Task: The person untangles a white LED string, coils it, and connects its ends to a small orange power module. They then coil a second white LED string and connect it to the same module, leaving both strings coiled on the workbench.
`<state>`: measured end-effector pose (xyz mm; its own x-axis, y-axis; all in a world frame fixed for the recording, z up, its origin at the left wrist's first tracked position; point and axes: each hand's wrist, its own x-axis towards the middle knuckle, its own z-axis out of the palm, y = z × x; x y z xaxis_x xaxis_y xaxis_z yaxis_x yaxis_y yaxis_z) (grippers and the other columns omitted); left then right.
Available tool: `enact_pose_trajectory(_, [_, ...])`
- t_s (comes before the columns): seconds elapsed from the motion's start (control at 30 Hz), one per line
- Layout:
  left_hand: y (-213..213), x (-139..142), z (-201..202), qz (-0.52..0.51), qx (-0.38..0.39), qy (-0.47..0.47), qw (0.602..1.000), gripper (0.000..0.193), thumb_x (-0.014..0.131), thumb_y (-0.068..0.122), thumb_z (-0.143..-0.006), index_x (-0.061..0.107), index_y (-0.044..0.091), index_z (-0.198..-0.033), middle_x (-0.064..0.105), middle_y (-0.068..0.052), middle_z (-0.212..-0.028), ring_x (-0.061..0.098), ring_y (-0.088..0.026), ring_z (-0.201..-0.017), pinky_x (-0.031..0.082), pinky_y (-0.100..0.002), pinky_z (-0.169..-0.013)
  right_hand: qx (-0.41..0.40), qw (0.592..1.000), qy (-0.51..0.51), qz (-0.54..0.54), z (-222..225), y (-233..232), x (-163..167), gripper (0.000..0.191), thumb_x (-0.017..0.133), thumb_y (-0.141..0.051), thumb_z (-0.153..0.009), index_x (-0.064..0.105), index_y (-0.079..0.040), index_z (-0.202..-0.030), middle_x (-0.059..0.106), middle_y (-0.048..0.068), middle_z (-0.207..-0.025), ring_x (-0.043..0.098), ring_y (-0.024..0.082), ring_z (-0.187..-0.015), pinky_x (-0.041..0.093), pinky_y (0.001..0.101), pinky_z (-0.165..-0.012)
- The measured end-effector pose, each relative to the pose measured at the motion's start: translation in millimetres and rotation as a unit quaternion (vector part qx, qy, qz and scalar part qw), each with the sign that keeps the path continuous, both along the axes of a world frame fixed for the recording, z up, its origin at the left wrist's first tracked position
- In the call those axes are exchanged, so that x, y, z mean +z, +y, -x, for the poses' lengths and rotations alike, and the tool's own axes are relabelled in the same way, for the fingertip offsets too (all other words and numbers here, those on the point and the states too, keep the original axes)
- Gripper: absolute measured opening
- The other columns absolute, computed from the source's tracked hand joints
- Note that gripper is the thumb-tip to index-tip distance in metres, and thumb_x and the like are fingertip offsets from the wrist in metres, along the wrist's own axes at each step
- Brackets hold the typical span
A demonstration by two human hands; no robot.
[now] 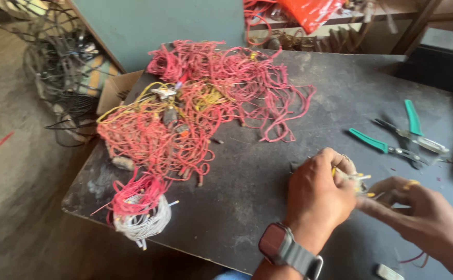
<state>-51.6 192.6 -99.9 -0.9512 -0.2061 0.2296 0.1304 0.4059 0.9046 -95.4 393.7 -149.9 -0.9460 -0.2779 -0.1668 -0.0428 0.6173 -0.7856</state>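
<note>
Your left hand (317, 189) is curled tight at the near right of the dark worktable (247, 171), knuckles up, smartwatch (283, 248) on the wrist, fingers closed round a small bunch of thin yellow and white wire pieces (358, 181). Your right hand (407, 199) comes in from the right edge and meets it, fingertips pinched on that same bunch, so both hands are grasping it just above the tabletop. The blur there is heavy, so it's probably several short wire ends with yellow tips, though you can't count them.

Just beyond your hands, toward the table's right side, lie green-handled pliers (387, 142), with a second green-handled tool (418, 132) crossing beside them; neither is touched.

Well to the left sprawls a big tangle of red wire (195, 103), spreading from the far middle of the table down to its left edge, with some yellow strands (133, 101) and small grey parts mixed in. At the near left corner sits a smaller bundle of red and white wire (141, 210), its white loops hanging at the table's edge.

Past the far left corner there's an open cardboard box (113, 91), and on the floor beyond it a heap of dark cables (60, 72). A red plastic bag (309, 11) shows at the top.
</note>
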Motion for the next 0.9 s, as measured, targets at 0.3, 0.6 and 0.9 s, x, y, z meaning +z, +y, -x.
enact_pose_trajectory(0.3, [-5.7, -3.6, 3.4, 0.042, -0.013, 0.103, 0.994, 0.026, 0.064, -0.001, -0.082, 0.068, 0.01, -0.105, 0.076, -0.011, -0.094, 0.074, -0.027, -0.091, 0.058, -0.037, -0.076, -0.048, 0.92, -0.19, 0.34, -8.9, 14.5, 46.6, 0.043, 0.058, -0.031, -0.097, 0.07, 0.005, -0.117, 0.074, 0.009, -0.094, 0.069, 0.019, -0.085, 0.056, 0.0351, -0.078])
enact_pose_trajectory(0.6, [-13.2, 13.8, 12.2, -0.212, -0.2, -0.129, 0.948, 0.043, 0.041, -0.004, -0.093, 0.058, 0.007, -0.132, 0.078, -0.007, -0.112, 0.072, -0.01, -0.093, 0.058, -0.028, -0.082, -0.018, 0.953, -0.002, 0.302, -11.1, 10.4, 43.0, 0.029, 0.067, -0.018, -0.099, 0.076, 0.003, -0.117, 0.074, 0.01, -0.097, 0.065, 0.015, -0.087, 0.054, 0.0316, -0.079])
enact_pose_trajectory(0.9, [-0.8, 19.7, 9.7, -0.244, -0.177, -0.062, 0.951, 0.064, 0.068, -0.004, -0.086, 0.049, 0.004, -0.146, 0.081, -0.015, -0.112, 0.078, -0.013, -0.094, 0.062, -0.024, -0.08, -0.081, 0.947, 0.107, 0.293, -15.9, -13.5, 33.1, 0.023, 0.07, -0.009, -0.09, 0.073, -0.003, -0.112, 0.077, -0.001, -0.099, 0.068, 0.006, -0.092, 0.057, 0.0244, -0.084])
